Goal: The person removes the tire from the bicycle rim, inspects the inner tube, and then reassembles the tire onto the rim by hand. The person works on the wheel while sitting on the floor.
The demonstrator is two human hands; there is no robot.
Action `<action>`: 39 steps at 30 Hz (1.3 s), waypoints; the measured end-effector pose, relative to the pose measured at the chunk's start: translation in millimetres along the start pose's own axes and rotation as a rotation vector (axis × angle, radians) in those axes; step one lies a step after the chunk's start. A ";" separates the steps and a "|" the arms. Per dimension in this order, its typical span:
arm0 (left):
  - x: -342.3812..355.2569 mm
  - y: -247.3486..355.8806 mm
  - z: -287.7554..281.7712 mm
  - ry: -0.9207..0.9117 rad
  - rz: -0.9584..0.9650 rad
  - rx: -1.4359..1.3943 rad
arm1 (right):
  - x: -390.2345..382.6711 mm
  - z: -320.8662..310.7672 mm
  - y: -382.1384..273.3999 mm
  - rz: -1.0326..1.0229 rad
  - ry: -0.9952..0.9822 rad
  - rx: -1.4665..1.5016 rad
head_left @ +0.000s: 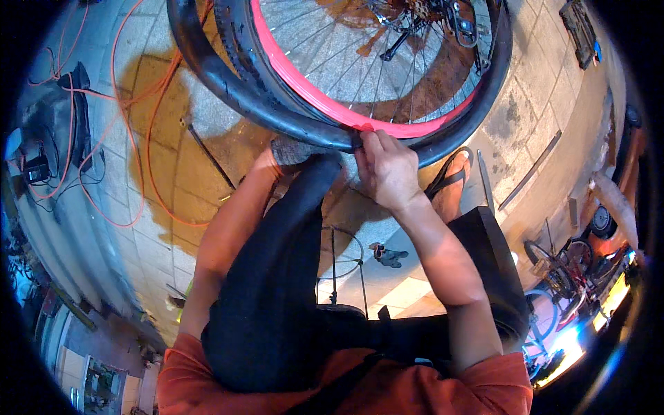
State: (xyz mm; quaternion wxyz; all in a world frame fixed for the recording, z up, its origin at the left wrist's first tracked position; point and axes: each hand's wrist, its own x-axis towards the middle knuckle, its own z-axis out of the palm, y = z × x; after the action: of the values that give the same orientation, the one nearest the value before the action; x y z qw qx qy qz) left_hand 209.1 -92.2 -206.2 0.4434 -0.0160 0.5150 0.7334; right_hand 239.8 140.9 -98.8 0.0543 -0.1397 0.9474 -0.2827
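Observation:
A spoked bicycle wheel with a pink-red rim lies ahead of me. A smooth black inner tube curves along its near side, over a knobbed black tire. My right hand is closed, thumb and fingers pinching the black tube at the rim's near edge. My left hand is beside my knee, just below the tube. A grey textured piece, perhaps cloth, is at that hand; my knee hides the fingers, so their grip does not show.
Orange hose loops over the paving at left, near a black adapter. A dark rod lies left of my arm, and metal bars lie at right. A small dark object sits between my legs. Bicycles stand far right.

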 end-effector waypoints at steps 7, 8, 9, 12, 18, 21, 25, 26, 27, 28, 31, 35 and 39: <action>3.1 2.6 11.2 0.098 -0.046 0.032 | -3.2 -1.9 8.0 0.111 -0.006 0.011; 3.9 -2.3 9.2 0.111 -0.017 0.059 | -2.7 0.5 6.1 0.115 0.008 0.028; 5.8 -7.3 7.0 0.125 0.013 0.086 | -0.5 4.4 1.5 0.117 0.022 0.045; 4.9 -7.4 6.9 0.134 -0.108 -0.075 | 1.1 18.2 -3.8 0.120 0.093 0.104; 7.7 20.0 21.2 0.143 -0.263 -0.044 | -5.4 13.3 7.9 0.174 0.097 0.128; 17.7 -14.6 19.4 0.173 0.087 0.066 | -12.0 5.7 15.3 0.202 0.049 0.097; 18.9 -56.1 -10.0 0.162 0.096 0.264 | 10.1 14.3 2.4 0.140 0.065 0.140; 22.1 -44.4 -4.0 0.142 0.102 0.266 | 9.4 14.2 6.5 0.141 0.082 0.129; 24.9 -28.6 3.5 0.115 0.108 0.267 | 4.6 15.5 12.4 0.148 0.101 0.115; 18.0 -0.6 25.4 0.141 -0.110 -0.023 | 0.5 15.0 20.0 0.158 0.119 0.100; 23.6 -33.3 16.6 0.224 0.199 0.251 | -2.4 0.9 21.5 0.176 0.036 0.060; 23.5 -22.6 9.8 0.227 0.200 0.332 | 13.0 -7.8 22.1 0.030 0.005 -0.125; 22.5 -3.2 26.4 0.237 0.258 0.376 | 13.1 1.3 27.4 -0.038 -0.005 -0.214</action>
State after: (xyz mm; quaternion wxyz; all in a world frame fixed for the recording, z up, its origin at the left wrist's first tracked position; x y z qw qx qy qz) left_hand 209.0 -57.4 -207.0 0.2780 0.0465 0.6885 0.6682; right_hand 221.0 158.3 -115.3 0.0361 -0.1633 0.9693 -0.1804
